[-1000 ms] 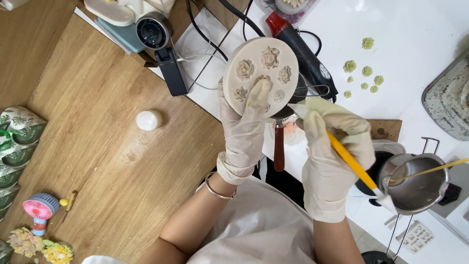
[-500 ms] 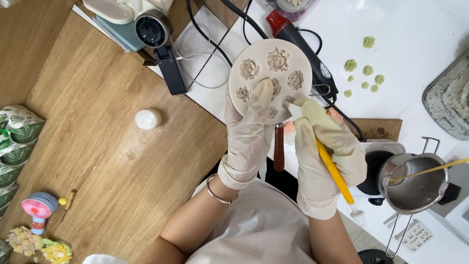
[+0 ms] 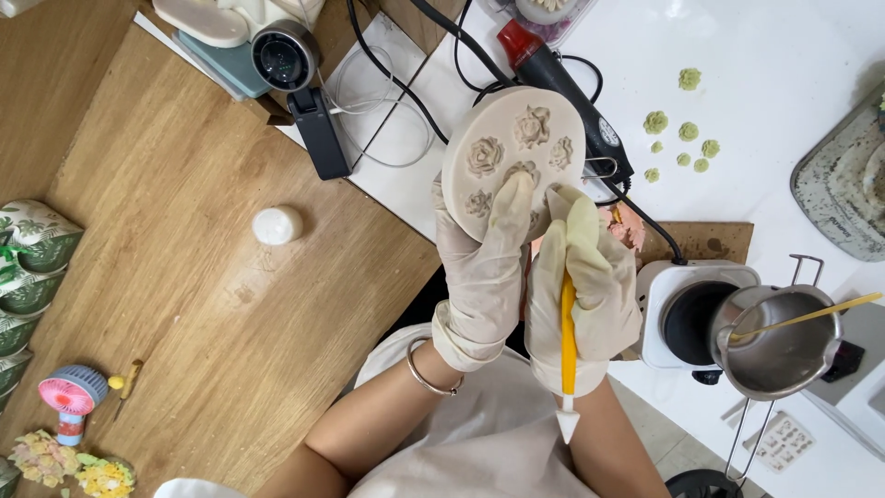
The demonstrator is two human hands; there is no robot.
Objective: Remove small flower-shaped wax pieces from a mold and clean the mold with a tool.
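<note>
Both my hands wear thin pale gloves. My left hand [image 3: 481,277] holds up a round beige silicone mould [image 3: 512,152] with several flower-shaped cavities, its thumb lying across the mould's face. My right hand [image 3: 585,286] sits right beside it, its fingertips touching the mould's lower edge. In that hand is a yellow sculpting tool [image 3: 568,346] with a white pointed tip, pointing down toward my lap.
A black heat gun [image 3: 562,78] and cables lie behind the mould. Small green wax flowers [image 3: 684,134] dot the white table. A steel melting pot [image 3: 779,341] with a stick sits by a small white hotplate [image 3: 687,318]. A white round lump [image 3: 277,224], a pink mini fan [image 3: 72,395] and patterned cups [image 3: 32,254] stand on the wooden table.
My right hand has swung in from the right against the mould, turning the yellow tool from slanted to nearly vertical. The mould has tilted and shifted slightly right.
</note>
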